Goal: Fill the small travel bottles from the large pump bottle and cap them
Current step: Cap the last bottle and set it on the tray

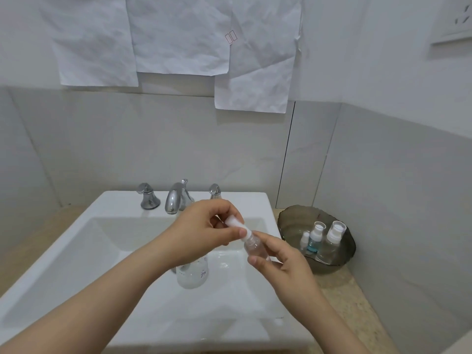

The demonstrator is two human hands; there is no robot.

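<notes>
Over the sink, my right hand point(283, 261) grips a small clear travel bottle point(252, 247), tilted with its top toward the upper left. My left hand point(204, 229) pinches the bottle's white cap point(236, 223) at the neck. Below my left wrist, the large bottle point(192, 274) stands in the basin, clear with a white label; its pump top is hidden behind my arm. Three more small bottles point(324, 238) with white spray tops stand in a dark glass bowl point(288, 218) on the right; one holds blue liquid.
The white sink point(115, 241) fills the middle, with a chrome faucet point(173, 198) and two handles at its back. A beige counter point(357, 297) runs along the right wall. White paper sheets point(178, 34) hang on the wall above.
</notes>
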